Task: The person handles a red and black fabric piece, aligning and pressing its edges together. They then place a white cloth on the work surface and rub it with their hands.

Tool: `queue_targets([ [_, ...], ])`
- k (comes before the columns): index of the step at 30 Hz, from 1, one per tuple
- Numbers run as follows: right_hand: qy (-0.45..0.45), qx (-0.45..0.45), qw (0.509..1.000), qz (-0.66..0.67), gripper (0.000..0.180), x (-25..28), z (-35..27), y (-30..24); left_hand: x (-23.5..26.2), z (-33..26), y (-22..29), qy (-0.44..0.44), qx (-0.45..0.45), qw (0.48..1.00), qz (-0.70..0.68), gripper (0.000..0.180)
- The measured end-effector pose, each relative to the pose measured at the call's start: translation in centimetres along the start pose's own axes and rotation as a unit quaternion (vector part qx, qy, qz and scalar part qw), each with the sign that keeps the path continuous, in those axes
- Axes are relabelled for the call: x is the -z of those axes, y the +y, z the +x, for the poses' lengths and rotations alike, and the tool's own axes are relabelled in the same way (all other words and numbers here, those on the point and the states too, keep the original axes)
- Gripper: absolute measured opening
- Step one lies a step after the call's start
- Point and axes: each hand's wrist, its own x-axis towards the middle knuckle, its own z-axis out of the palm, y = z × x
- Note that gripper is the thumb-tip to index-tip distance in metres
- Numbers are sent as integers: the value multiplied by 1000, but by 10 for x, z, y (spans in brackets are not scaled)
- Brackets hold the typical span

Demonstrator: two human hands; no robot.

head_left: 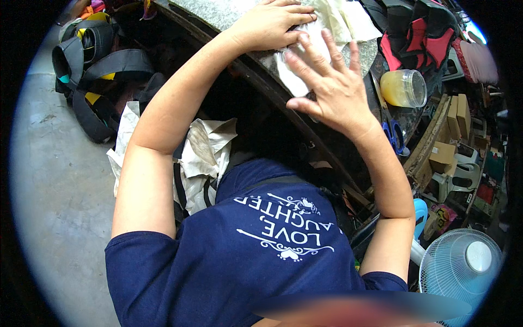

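Apparently a workshop: blue-handled scissors [391, 136] and a jar of yellow substance [402, 89] at the worn desk's [210, 12] right, black-and-pink pieces [418, 39] beyond, and piled black strips [121, 64] beside concrete floor [60, 191] at left.

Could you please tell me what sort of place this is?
Probably a small workshop, perhaps for sewing: white material lies on the worktable, with blue-handled scissors and shaped black-and-red pieces nearby.

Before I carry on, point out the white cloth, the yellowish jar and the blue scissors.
White cloth [295, 82]: head view, on its lower end.
Yellowish jar [400, 88]: head view, on its side wall.
Blue scissors [387, 132]: head view, on the handle.
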Motion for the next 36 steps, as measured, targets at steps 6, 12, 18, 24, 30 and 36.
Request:
queue_targets([
  [6,-122,-25,963,238,62,21,-8,-12,2,0,-1,-8,-4,1000,6,55],
  [12,-10,-143,867,477,87,20,-18,45,1,1,0,-15,6,1000,13,56],
  [18,-35,-44,993,101,54,7,-26,14,1,-1,0,-11,12,1000,6,57],
  [24,-105,-10,948,300,68,30,-38,-5,1,-1,-1,-19,13,1000,4,58],
  [30,-68,-125,987,-76,62,23,2,15,1,1,-1,29,-34,994,97,50],
  [36,-98,-4,987,131,72,38,-14,-16,3,-1,-3,12,-31,992,121,55],
])
